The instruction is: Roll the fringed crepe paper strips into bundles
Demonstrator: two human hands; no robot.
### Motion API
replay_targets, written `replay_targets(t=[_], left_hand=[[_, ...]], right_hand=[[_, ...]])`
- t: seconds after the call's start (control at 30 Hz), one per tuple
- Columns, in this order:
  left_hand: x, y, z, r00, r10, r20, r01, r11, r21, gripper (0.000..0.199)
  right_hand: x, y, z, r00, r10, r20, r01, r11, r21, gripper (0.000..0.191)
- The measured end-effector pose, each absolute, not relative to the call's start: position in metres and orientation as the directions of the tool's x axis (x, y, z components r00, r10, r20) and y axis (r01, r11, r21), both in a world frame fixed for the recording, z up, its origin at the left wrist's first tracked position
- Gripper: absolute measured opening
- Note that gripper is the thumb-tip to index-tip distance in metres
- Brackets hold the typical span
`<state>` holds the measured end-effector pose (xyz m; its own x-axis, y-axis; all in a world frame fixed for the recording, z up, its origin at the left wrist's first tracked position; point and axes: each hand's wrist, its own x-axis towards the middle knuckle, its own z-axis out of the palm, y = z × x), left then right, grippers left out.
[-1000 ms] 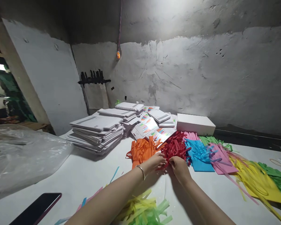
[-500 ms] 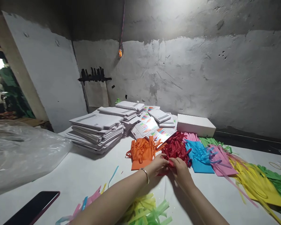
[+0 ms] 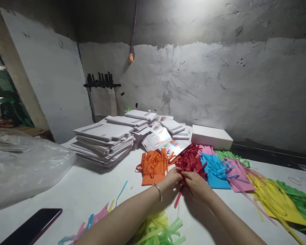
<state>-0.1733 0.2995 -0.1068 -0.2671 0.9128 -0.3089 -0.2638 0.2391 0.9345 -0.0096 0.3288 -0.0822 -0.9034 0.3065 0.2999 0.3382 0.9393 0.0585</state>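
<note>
Red paper strips pinched by both hands, left hand and right hand.
One strip dangles; one orange pile sits beside.

Two bare forearms enter the head view from the lower edge. No sleeves are visible on either arm; both are uncovered up to the frame edge. The left hand has a thin, silver-coloured metal bangle at the wrist: a narrow, plain band, loosely fitted. The right hand and its wrist carry no visible band. No gloves are worn. Whether any rings or nail markings are present cannot be told at this size.
</note>
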Motion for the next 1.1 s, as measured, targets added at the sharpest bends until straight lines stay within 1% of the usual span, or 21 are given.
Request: replay_targets(t=[0.13, 0.2, 0.27, 0.4, 0.5, 0.63, 0.77, 0.87, 1.1], left_hand=[[-0.173, 0.298, -0.102, -0.274, 0.907, -0.321, -0.246, 0.256, 0.935, 0.032], [-0.174, 0.296, -0.102, -0.277, 0.902, -0.332, -0.242, 0.269, 0.932, 0.032], [-0.174, 0.294, -0.103, -0.274, 0.898, -0.345, -0.243, 0.283, 0.928, 0.032], [-0.172, 0.293, -0.109, -0.257, 0.896, -0.362, -0.255, 0.299, 0.92, 0.033], [-0.17, 0.293, -0.111, -0.253, 0.899, -0.359, -0.259, 0.294, 0.92, 0.032], [-0.171, 0.293, -0.11, -0.265, 0.902, -0.34, -0.251, 0.276, 0.928, 0.029], [-0.172, 0.291, -0.108, -0.249, 0.905, -0.345, -0.243, 0.286, 0.927, 0.03], [-0.173, 0.288, -0.109, -0.232, 0.907, -0.351, -0.242, 0.296, 0.924, 0.031], [-0.173, 0.289, -0.115, -0.207, 0.914, -0.349, -0.245, 0.297, 0.923, 0.031]], right_hand=[[-0.011, 0.325, -0.066, -0.92, 0.296, 0.259, 0.318, 0.947, 0.047, 0.023], [-0.012, 0.322, -0.061, -0.914, 0.319, 0.25, 0.34, 0.94, 0.042, 0.022], [-0.012, 0.318, -0.06, -0.887, 0.383, 0.256, 0.405, 0.914, 0.036, 0.02], [-0.012, 0.309, -0.069, -0.768, 0.573, 0.285, 0.6, 0.8, 0.006, 0.019], [-0.012, 0.303, -0.076, -0.712, 0.648, 0.268, 0.666, 0.745, -0.032, 0.02], [-0.015, 0.302, -0.078, -0.713, 0.655, 0.251, 0.667, 0.744, -0.047, 0.024], [-0.022, 0.306, -0.075, -0.748, 0.617, 0.246, 0.633, 0.774, -0.017, 0.016], [-0.024, 0.311, -0.077, -0.771, 0.587, 0.247, 0.605, 0.796, -0.004, 0.016], [-0.018, 0.323, -0.099, -0.744, 0.574, 0.342, 0.599, 0.8, -0.041, 0.014]])
